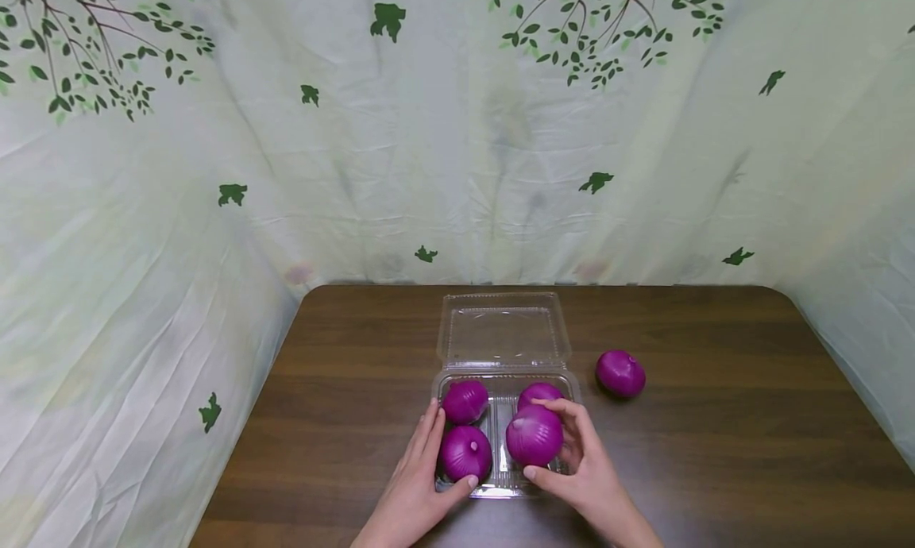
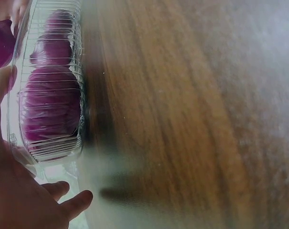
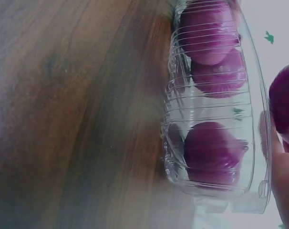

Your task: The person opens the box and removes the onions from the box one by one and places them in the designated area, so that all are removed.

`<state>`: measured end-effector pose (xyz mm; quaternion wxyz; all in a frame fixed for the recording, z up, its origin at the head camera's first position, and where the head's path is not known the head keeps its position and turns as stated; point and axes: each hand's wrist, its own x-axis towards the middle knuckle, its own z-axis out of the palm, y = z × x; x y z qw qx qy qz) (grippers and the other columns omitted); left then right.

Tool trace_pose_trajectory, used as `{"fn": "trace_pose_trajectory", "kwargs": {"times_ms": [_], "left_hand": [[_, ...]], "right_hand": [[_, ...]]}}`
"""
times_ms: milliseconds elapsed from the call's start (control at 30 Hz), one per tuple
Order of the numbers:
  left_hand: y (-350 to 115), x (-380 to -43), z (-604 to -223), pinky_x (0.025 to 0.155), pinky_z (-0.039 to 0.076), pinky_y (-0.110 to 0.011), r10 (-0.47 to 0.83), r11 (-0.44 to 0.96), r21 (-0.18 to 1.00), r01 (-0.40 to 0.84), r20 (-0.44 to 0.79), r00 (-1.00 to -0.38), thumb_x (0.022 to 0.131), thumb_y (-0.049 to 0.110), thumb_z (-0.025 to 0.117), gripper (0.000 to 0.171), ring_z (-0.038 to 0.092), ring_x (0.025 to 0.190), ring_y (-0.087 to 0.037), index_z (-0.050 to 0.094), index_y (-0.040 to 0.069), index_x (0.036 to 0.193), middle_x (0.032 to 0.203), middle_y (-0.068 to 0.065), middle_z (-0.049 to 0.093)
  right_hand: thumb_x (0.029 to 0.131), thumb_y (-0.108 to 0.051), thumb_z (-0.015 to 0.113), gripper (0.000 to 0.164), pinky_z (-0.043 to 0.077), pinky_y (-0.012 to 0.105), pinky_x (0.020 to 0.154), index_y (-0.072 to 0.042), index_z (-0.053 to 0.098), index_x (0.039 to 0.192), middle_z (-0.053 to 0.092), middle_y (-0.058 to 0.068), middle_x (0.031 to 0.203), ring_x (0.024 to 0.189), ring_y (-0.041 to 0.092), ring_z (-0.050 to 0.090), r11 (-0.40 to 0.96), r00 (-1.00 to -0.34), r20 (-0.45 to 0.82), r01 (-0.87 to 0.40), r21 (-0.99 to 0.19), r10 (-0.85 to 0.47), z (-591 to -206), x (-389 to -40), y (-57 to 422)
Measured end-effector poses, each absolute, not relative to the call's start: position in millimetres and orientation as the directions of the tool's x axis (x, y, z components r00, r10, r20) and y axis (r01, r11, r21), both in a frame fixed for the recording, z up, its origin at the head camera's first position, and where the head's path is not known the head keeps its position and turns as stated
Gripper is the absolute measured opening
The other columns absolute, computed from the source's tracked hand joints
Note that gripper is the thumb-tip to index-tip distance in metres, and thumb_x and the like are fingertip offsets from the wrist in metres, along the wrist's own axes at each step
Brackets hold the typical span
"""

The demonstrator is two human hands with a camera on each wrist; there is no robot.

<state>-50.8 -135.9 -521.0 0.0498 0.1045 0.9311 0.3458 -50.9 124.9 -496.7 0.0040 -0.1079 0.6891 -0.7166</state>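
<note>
Red onion (image 1: 534, 436) is pinched by the right hand (image 1: 588, 462) at four o'clock over the clamshell (image 1: 503, 337), left hand (image 1: 420, 478) spread at eight.

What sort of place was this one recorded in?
Probably a staged filming area: pale fabric with printed leaves hangs behind and beside a wood-grain table, where purple onions sit in a clear hinged container.

Bare fingers (image 2: 75, 205) with rounded tips (image 2: 87, 196)

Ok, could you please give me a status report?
Right hand holds one onion over the clear container. Left hand at its left edge. Three onions inside, a fifth on the table; nothing visibly in the way.
</note>
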Motion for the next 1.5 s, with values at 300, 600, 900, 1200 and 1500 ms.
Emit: {"fn": "trace_pose_trajectory", "kwargs": {"times_ms": [300,600,900,1200,1500], "left_hand": [[-135.7,-50.7,-523.8,0.104,0.031,-0.066,0.235,0.731,0.659,0.175,-0.002,-0.972,0.083,0.061,0.068,0.101,0.016,0.147,-0.028,0.017,0.018,0.159,0.165,0.006,0.004],[-136.7,-50.9,-522.9,0.099,0.032,-0.071,0.233,0.723,0.679,0.131,-0.061,-0.971,0.084,0.062,0.067,0.100,0.024,0.145,-0.031,0.015,0.022,0.160,0.164,0.011,-0.002],[-135.3,-50.8,-524.1,0.100,0.032,-0.070,0.230,0.723,0.678,0.129,-0.060,-0.971,0.083,0.062,0.067,0.101,0.024,0.145,-0.031,0.013,0.023,0.160,0.164,0.012,-0.002],[-135.6,-52.4,-522.6,0.103,0.032,-0.067,0.237,0.723,0.674,0.149,-0.041,-0.971,0.083,0.061,0.068,0.102,0.019,0.146,-0.029,0.013,0.022,0.160,0.164,0.010,-0.001],[-135.1,-53.2,-523.0,0.104,0.032,-0.066,0.236,0.733,0.663,0.153,-0.037,-0.971,0.083,0.063,0.067,0.102,0.019,0.146,-0.028,0.014,0.021,0.160,0.165,0.010,0.000]], "right_hand": [[0.076,-0.007,0.085,0.077,0.049,0.031,0.095,-0.018,0.045,0.140,0.049,0.011,0.137,0.119,0.023,0.056,0.030,-0.984,0.111,-0.116,-0.993,-0.138,-498.6,-47.6,133.7],[0.077,-0.003,0.082,0.074,0.050,0.030,0.094,-0.013,0.045,0.141,0.049,0.013,0.136,0.117,0.021,0.058,0.038,-0.989,0.107,-0.111,-0.993,-0.097,-501.8,-45.7,142.7],[0.078,-0.004,0.082,0.073,0.047,0.027,0.096,-0.016,0.048,0.142,0.051,0.011,0.136,0.119,0.016,0.056,0.105,-0.987,0.137,-0.146,-0.984,-0.087,-499.5,-44.3,146.2],[0.083,-0.008,0.079,0.073,0.045,0.026,0.097,-0.018,0.043,0.146,0.047,0.005,0.143,0.124,0.012,0.051,0.163,-0.979,0.170,-0.187,-0.969,-0.110,-495.8,-43.8,159.4],[0.084,-0.012,0.079,0.074,0.044,0.022,0.097,-0.022,0.043,0.148,0.046,0.005,0.146,0.126,0.008,0.049,0.244,-0.982,0.162,-0.182,-0.953,-0.099,-490.1,-44.8,173.0]]}}
